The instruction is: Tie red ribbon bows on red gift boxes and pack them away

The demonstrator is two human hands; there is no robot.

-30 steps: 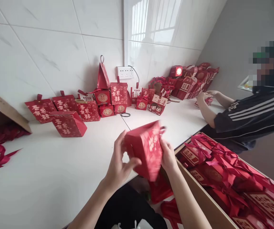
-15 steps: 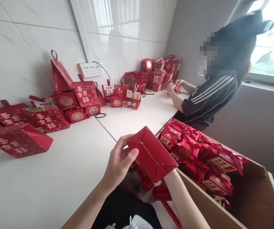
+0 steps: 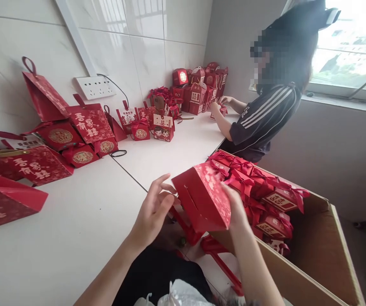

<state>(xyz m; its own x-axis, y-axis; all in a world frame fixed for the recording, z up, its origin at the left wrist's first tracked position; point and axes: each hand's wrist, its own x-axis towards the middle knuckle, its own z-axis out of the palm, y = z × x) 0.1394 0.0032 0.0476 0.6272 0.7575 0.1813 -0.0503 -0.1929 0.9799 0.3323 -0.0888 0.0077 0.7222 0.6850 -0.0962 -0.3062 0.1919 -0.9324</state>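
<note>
A red paper gift box is held over the table's near edge, tilted, with a slit showing in its plain red side and a floral print on its right face. My right hand grips it from the right; most of those fingers are hidden behind the box. Just left of the box, my left hand has its fingers apart and holds nothing; I cannot tell whether a fingertip touches the box.
A cardboard carton with several ribbon-tied red boxes stands at right. More red gift boxes line the wall on the white table. Beyond, a person handles a small red box. A red stool shows below.
The gift box has turned, so its slit side and printed face now show instead of the folded base. My left hand has come off it. The view has swung right.
</note>
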